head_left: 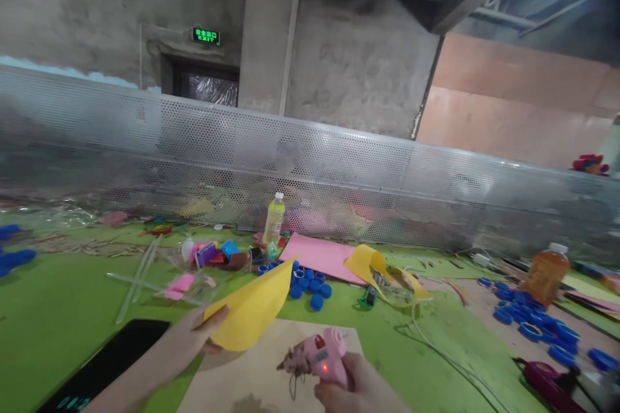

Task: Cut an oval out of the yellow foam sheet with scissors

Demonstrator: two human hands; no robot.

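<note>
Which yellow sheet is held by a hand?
The left yellow sheet, pinched in the left hand; the curled yellow sheet farther right lies by the pink sheet, touched by no hand.

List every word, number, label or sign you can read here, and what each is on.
"安全出口": lit green sign
"EXIT": same sign, below
Green digits, blurred and partly covered, not surely readable: black device
Label too small to read: bottle of yellow drink
Label too blurred to read: pink glue gun

The green tabletop [387,352] carries blue caps [317,302], 2 bottles [274,222], a pink sheet [320,258] and a cream sheet [237,377].
</note>
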